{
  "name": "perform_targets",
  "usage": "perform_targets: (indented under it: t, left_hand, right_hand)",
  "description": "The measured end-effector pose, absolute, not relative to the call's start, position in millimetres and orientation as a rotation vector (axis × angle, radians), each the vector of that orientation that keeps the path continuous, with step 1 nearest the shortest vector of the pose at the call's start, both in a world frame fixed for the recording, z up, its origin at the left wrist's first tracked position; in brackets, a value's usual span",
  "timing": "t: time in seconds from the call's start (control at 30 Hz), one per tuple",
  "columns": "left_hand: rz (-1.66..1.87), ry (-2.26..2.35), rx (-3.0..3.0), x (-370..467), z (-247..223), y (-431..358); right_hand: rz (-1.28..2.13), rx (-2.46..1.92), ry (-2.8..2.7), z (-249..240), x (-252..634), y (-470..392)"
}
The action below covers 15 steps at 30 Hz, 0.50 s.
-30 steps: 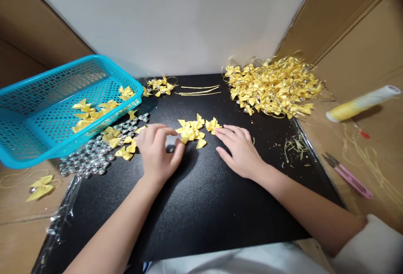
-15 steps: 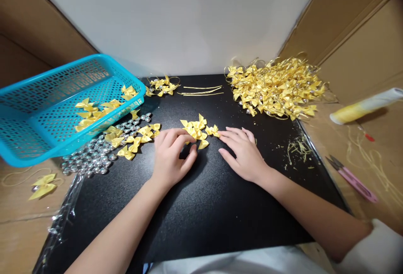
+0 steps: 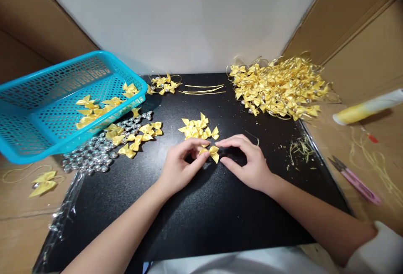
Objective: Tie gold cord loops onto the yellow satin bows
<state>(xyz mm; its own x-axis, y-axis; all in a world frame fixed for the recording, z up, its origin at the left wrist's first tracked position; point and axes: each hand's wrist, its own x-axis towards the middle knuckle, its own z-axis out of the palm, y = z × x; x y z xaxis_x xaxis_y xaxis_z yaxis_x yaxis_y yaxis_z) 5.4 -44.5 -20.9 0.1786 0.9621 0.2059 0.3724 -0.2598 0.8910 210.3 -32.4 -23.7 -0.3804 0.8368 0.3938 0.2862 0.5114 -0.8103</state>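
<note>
Between thumb and fingers, my left hand pinches one end of a yellow ribbon bow, just above the black tabletop. My right hand is close to the bow's other side, thumb and fingers apart, with nothing between them. Behind both hands lies a small cluster of yellow bows. More loose bows rest to the left, beside a heap of silver beads.
A blue basket with several bows stands at left. Gold cords lie at the back, near a large pile of corded bows. Pink thread snips, thread scraps and a yellow-white roll are at right.
One bow has left the cluster and is now in my left hand's pinch, closer to me. Both hands have come nearer together; my right fingers have left the cluster.
</note>
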Motion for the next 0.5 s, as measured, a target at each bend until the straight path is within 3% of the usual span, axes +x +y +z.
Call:
perform_targets:
  t: [0.1,0.5]
  left_hand:
    - [0.989,1.220,1.728,6.7,-19.6,-45.1]
    - [0.730,1.051,2.144,-0.6,-12.4,-40.2]
  right_hand:
    - [0.659,-0.852,-2.086,-26.9,209.8,-31.2]
    - [0.542,-0.974,-2.342,-34.8,208.2,-31.9]
